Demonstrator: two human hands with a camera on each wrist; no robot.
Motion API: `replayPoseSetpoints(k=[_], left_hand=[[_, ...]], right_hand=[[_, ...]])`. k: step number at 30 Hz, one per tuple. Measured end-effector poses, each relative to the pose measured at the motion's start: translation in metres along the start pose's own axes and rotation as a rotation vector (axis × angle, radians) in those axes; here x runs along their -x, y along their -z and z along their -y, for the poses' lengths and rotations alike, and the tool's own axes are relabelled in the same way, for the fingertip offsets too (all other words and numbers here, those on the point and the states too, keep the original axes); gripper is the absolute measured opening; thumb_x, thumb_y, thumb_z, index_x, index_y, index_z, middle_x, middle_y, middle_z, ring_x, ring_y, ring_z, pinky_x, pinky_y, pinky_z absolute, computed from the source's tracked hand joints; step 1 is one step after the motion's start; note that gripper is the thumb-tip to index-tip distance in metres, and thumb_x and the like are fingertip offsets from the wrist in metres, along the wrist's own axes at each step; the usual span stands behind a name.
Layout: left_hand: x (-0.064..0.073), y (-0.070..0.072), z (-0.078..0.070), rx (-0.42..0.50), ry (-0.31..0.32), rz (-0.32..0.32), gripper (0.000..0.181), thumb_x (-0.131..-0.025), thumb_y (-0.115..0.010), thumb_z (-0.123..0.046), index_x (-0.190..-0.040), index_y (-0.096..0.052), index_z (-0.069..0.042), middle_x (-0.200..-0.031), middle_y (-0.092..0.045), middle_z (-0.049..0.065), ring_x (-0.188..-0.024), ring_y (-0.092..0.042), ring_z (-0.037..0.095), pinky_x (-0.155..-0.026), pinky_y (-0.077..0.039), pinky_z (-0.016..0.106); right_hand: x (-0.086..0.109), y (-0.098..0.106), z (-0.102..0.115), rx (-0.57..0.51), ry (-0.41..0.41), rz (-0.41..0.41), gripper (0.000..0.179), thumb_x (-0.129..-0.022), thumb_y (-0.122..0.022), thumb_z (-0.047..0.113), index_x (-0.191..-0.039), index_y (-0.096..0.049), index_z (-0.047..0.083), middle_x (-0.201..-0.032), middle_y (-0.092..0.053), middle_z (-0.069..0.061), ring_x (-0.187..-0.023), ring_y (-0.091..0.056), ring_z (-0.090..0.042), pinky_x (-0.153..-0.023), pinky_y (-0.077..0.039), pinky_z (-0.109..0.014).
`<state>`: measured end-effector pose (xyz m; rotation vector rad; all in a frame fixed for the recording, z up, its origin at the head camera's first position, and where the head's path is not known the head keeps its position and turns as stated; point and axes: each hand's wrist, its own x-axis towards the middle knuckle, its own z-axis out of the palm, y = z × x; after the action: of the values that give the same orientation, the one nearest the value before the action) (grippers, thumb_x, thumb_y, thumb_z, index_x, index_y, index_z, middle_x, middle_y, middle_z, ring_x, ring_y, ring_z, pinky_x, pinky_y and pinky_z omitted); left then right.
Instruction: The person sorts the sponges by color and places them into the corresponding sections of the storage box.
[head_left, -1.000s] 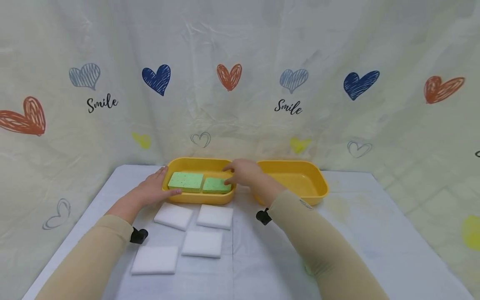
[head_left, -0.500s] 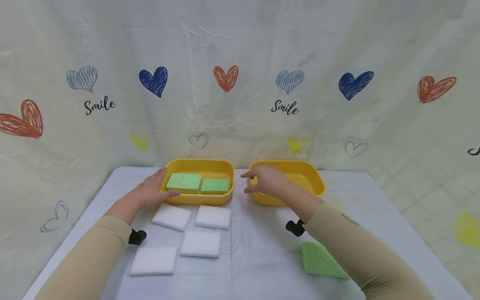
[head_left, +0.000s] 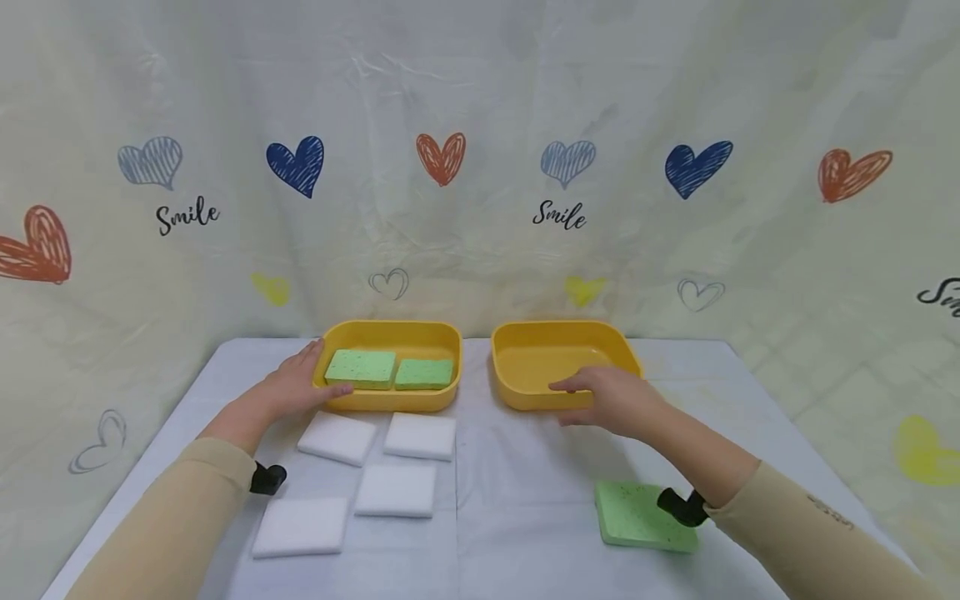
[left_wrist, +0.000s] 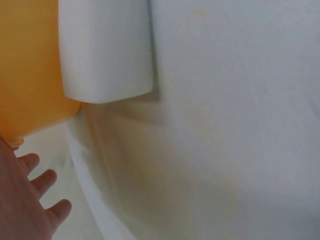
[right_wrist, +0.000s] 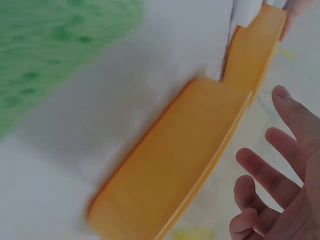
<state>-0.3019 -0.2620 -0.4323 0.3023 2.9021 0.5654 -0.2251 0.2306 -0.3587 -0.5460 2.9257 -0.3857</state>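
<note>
Right hand (head_left: 617, 402), grip spread and empty, hangs at the right yellow tray's (head_left: 525, 400) front rim, nearest the green sponge (head_left: 636, 518) lying parallel in front; left hand (head_left: 288, 389), fingers outstretched, apparently touches the left tray (head_left: 397, 402).

A pale, wrinkled backdrop (head_left: 480, 75) faces me across the upper frame. A red heart (head_left: 41, 250) is cut off by the left edge; light-blue hearts (head_left: 151, 162), dark-blue hearts (head_left: 296, 167) and orange-red hearts (head_left: 441, 158) line up from upper left to upper right. Black "Smile" lettering (head_left: 187, 215) appears at upper left and right of centre. Yellow hearts (head_left: 585, 290) and outlined hearts (head_left: 701, 295) sit lower. Before me, a white-covered tabletop (head_left: 525, 533) spans the lower frame, a crease (head_left: 457, 500) near its middle.
</note>
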Motion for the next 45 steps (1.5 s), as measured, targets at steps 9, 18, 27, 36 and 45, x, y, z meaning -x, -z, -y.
replayPoseSetpoints(k=[9,18,27,36,45], left_hand=[[0.006,0.005,-0.006,0.005,-0.016,0.003,0.122,-0.083,-0.056,-0.075,-0.155,-0.002,0.007,-0.160,-0.006,0.030,-0.143,-0.011,0.055,-0.112,-0.014,0.069],[0.003,0.005,-0.005,-0.007,-0.008,0.009,0.125,-0.081,-0.055,-0.079,-0.155,-0.001,0.006,-0.160,-0.007,0.032,-0.142,-0.011,0.055,-0.112,-0.016,0.069],[0.003,0.005,-0.004,0.002,-0.017,0.012,0.125,-0.081,-0.054,-0.079,-0.156,0.000,0.005,-0.161,-0.005,0.030,-0.143,-0.010,0.054,-0.112,-0.014,0.070],[0.006,0.006,-0.006,0.028,0.001,0.016,0.124,-0.082,-0.056,-0.077,-0.156,0.001,0.004,-0.161,-0.004,0.030,-0.143,-0.008,0.055,-0.111,-0.012,0.071],[0.005,0.004,-0.007,0.018,0.020,0.015,0.123,-0.082,-0.058,-0.076,-0.156,0.001,0.003,-0.161,-0.005,0.030,-0.143,-0.009,0.054,-0.111,-0.014,0.071]], right_hand=[[0.041,-0.003,-0.027,0.040,-0.031,0.025,0.062,-0.075,-0.077,0.060,-0.127,-0.070,0.027,-0.114,-0.068,0.007,-0.094,-0.061,-0.016,-0.080,-0.053,-0.040],[0.073,-0.010,-0.042,-0.020,-0.006,0.114,0.055,-0.077,-0.078,0.055,-0.126,-0.070,0.031,-0.117,-0.066,0.012,-0.087,-0.056,-0.012,-0.071,-0.049,-0.030],[0.106,-0.019,-0.067,-0.048,0.018,0.227,0.068,-0.070,-0.076,0.067,-0.130,-0.065,0.037,-0.123,-0.060,0.013,-0.095,-0.054,-0.009,-0.076,-0.049,-0.033],[0.123,-0.037,-0.080,-0.017,0.098,0.186,0.072,-0.069,-0.072,0.073,-0.134,-0.061,0.042,-0.124,-0.057,0.013,-0.112,-0.054,-0.016,-0.091,-0.051,-0.043],[0.125,-0.044,-0.081,0.053,0.161,0.129,0.074,-0.069,-0.074,0.071,-0.136,-0.058,0.043,-0.119,-0.056,0.020,-0.106,-0.053,-0.009,-0.088,-0.051,-0.038]])
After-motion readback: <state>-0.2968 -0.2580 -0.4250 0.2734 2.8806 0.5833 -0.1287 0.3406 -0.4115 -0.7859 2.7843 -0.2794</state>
